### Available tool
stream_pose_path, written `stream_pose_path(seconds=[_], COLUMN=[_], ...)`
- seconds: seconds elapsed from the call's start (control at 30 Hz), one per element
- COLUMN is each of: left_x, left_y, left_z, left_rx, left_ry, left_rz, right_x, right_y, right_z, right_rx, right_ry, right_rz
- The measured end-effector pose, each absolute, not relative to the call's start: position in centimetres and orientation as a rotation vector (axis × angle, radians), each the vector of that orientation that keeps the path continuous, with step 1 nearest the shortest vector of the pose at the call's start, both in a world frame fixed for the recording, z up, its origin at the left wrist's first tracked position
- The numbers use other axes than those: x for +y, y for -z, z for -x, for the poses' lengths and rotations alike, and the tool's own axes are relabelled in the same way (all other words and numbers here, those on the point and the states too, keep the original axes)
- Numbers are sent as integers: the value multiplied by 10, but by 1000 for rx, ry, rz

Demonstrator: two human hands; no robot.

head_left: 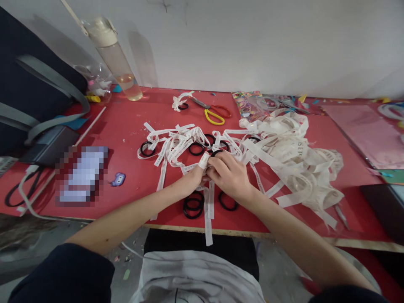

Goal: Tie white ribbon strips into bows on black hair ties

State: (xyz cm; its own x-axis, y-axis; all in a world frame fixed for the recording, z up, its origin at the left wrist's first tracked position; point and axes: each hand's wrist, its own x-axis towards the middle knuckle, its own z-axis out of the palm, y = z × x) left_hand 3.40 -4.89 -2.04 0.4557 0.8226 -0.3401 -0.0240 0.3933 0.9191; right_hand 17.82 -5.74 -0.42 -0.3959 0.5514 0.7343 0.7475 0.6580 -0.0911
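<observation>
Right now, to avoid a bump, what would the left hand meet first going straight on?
Probably the right hand, which lies close ahead of the left hand; depth between them is hard to judge.

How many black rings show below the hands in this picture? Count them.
3: two overlapping black rings below the left hand, one black ring below the right hand. The hands may hide more.
</observation>
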Motion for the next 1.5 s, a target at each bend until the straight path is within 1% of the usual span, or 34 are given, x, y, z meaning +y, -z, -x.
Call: stream_pose_path(seconds=[0.13, 0.23, 0.47, 0.7, 0.97, 1.07, 1.13, 1.33, 1.5], left_x=[-53, -51, -46, -47, -44, -45, -46, -46, -40], left_y=[22, 18, 8, 0, -6, -5, -5, -7, 4], left_z=[-37, -34, -21, -18, -9, -10, -12, -16, -18], left_rx=[908, 986, 1031, 908, 1006, 1008, 988, 900, 891], left_ry=[-669, -673, -781, -831, -750, -767, -787, -865, -852], left_rz=[-1058, -1063, -1410, -1823, -2075, -2065, -2015, -1705, -1369], right_x=[-60, -60, -60, -65, -71, -70, -69, -68, -65], right_y=[1, 1, 3, -2, -9, -4, -2, -4, 1], right_z=[-179, -178, -175, -176, -176, -174, -173, -172, -169], right_rx=[-2097, -2131, -2089, -1885, -1714, -1646, -1634, -1725, -1583], right_ry=[427, 391, -35, -179, -628, -728, -729, -527, -686], right_rz=[1012, 994, 1063, 1028, 1033, 1041, 1042, 1054, 1082])
